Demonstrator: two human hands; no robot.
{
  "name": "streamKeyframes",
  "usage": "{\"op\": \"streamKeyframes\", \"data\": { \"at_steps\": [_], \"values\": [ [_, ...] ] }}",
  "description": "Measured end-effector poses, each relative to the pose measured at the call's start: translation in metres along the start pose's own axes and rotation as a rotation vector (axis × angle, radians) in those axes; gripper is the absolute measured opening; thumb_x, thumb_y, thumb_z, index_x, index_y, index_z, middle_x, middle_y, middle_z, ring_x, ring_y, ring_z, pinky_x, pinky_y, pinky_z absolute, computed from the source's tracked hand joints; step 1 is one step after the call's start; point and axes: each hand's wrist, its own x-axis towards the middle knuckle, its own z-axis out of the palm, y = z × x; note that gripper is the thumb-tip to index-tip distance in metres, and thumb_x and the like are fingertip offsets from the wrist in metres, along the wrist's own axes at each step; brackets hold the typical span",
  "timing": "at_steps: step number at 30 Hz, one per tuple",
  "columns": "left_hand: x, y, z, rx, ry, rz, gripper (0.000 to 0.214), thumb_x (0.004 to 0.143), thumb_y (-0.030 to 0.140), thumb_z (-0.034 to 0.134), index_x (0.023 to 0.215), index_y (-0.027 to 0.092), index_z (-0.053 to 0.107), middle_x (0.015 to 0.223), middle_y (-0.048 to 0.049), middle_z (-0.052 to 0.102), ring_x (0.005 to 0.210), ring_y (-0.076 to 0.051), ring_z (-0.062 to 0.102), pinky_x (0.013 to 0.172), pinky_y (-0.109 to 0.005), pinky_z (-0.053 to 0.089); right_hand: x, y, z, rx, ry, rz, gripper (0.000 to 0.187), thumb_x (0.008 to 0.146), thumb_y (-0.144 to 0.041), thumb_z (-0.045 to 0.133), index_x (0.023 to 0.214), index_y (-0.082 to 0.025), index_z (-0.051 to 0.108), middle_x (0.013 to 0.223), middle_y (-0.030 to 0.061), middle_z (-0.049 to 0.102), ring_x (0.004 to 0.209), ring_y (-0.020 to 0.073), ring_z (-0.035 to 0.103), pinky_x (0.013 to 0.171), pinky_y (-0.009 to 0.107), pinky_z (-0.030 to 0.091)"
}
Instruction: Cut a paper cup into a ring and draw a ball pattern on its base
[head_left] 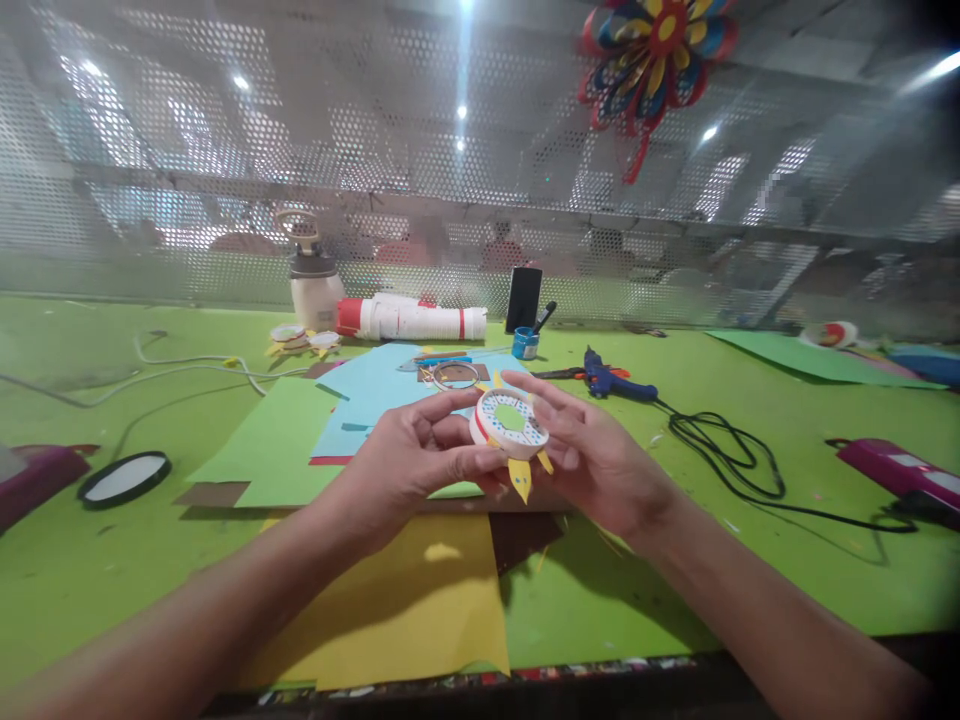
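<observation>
Between my two hands, above the paper sheets, is a small turtle craft [511,418] made from a white paper cup bottom. Its top has a green centre with blue dots around it, a red band runs round the side, and yellow paper head and legs stick out. My left hand [420,445] grips its left side, thumb at the front and fingers behind. On the other side, my right hand [600,445] has its fingers curved against the rim. The turtle's yellow head points down toward me. Its underside is hidden.
Blue paper sheets [375,385], green sheets and a yellow sheet [390,600] lie below. A blue glue gun [615,380] with a black cord is at right. Behind stand a stack of paper cups [427,320], a phone [523,298], a blue jar [526,343] and a beige flask [315,290].
</observation>
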Motion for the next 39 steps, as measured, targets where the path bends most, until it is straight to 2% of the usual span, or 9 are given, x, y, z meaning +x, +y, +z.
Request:
{"op": "streamKeyframes", "data": {
  "at_steps": [3, 6, 10, 13, 16, 21, 27, 33, 39],
  "values": [
    [0.003, -0.002, -0.004, -0.032, -0.042, 0.003, 0.058, 0.071, 0.017, 0.080, 0.123, 0.017, 0.055, 0.079, -0.0024, 0.073, 0.069, -0.013, 0.068, 0.071, -0.026, 0.052, 0.001, -0.001, -0.001, -0.020, 0.036, -0.034, 0.044, 0.080, -0.022, 0.074, 0.122, -0.018, 0.060, 0.074, -0.0017, 0.070, 0.063, 0.0097, 0.065, 0.052, 0.018, 0.055],
    [0.007, -0.007, -0.008, -0.073, -0.074, 0.006, 0.057, 0.072, 0.013, 0.078, 0.124, 0.018, 0.056, 0.098, -0.0068, 0.072, 0.083, -0.016, 0.067, 0.080, -0.031, 0.051, 0.004, 0.000, -0.002, -0.038, 0.109, -0.109, 0.046, 0.077, -0.022, 0.076, 0.119, -0.019, 0.059, 0.093, 0.0032, 0.072, 0.078, 0.0146, 0.069, 0.064, 0.024, 0.059],
    [0.006, -0.010, -0.010, -0.113, -0.061, -0.028, 0.047, 0.076, 0.017, 0.072, 0.122, 0.016, 0.060, 0.117, -0.0127, 0.065, 0.106, -0.024, 0.060, 0.084, -0.034, 0.049, 0.008, 0.007, -0.002, -0.061, 0.209, -0.167, 0.053, 0.070, -0.020, 0.080, 0.117, -0.020, 0.055, 0.092, 0.0034, 0.073, 0.079, 0.0195, 0.071, 0.068, 0.032, 0.060],
    [0.004, -0.010, -0.007, -0.145, -0.084, -0.004, 0.041, 0.080, 0.020, 0.065, 0.121, 0.017, 0.062, 0.125, -0.0108, 0.062, 0.114, -0.025, 0.056, 0.090, -0.034, 0.045, 0.010, 0.014, -0.003, -0.087, 0.259, -0.181, 0.055, 0.068, -0.020, 0.082, 0.115, -0.021, 0.054, 0.090, 0.0029, 0.074, 0.077, 0.0201, 0.072, 0.070, 0.033, 0.060],
    [0.004, -0.011, -0.002, -0.068, -0.012, 0.018, 0.032, 0.083, 0.026, 0.065, 0.114, 0.019, 0.064, 0.121, -0.0084, 0.064, 0.109, -0.022, 0.057, 0.091, -0.034, 0.044, 0.011, 0.021, -0.004, -0.101, 0.248, -0.198, 0.051, 0.068, -0.021, 0.082, 0.112, -0.021, 0.056, 0.093, 0.0035, 0.075, 0.080, 0.0191, 0.072, 0.074, 0.033, 0.059],
    [0.008, -0.016, -0.002, 0.089, 0.148, 0.026, 0.025, 0.081, 0.034, 0.071, 0.096, 0.016, 0.066, 0.106, -0.0086, 0.069, 0.092, -0.019, 0.060, 0.082, -0.031, 0.044, 0.008, 0.027, 0.000, -0.134, 0.197, -0.130, 0.042, 0.070, -0.024, 0.082, 0.105, -0.017, 0.060, 0.094, 0.0052, 0.075, 0.079, 0.0171, 0.072, 0.076, 0.030, 0.057],
    [0.009, -0.013, -0.009, 0.061, 0.175, 0.019, 0.024, 0.080, 0.035, 0.071, 0.094, 0.016, 0.068, 0.099, -0.0075, 0.070, 0.088, -0.019, 0.062, 0.085, -0.034, 0.045, 0.003, 0.024, 0.005, -0.208, 0.196, -0.081, 0.034, 0.072, -0.031, 0.080, 0.098, -0.016, 0.066, 0.091, 0.0051, 0.072, 0.076, 0.0157, 0.068, 0.074, 0.031, 0.055],
    [0.008, -0.007, -0.007, 0.030, 0.192, 0.044, 0.027, 0.080, 0.033, 0.072, 0.103, 0.018, 0.070, 0.104, -0.0067, 0.071, 0.088, -0.017, 0.062, 0.078, -0.029, 0.047, 0.001, 0.026, 0.002, -0.319, 0.179, -0.053, 0.025, 0.077, -0.038, 0.076, 0.085, -0.015, 0.070, 0.080, 0.0025, 0.066, 0.068, 0.0114, 0.058, 0.068, 0.028, 0.050],
    [0.010, -0.004, -0.007, -0.014, 0.241, 0.076, 0.029, 0.076, 0.030, 0.075, 0.102, 0.017, 0.072, 0.103, -0.0083, 0.072, 0.087, -0.018, 0.063, 0.077, -0.028, 0.048, 0.003, 0.029, 0.003, -0.173, 0.087, 0.035, 0.022, 0.072, -0.032, 0.080, 0.084, -0.016, 0.072, 0.075, 0.0010, 0.065, 0.068, 0.0116, 0.058, 0.065, 0.026, 0.048]
  ]
}}
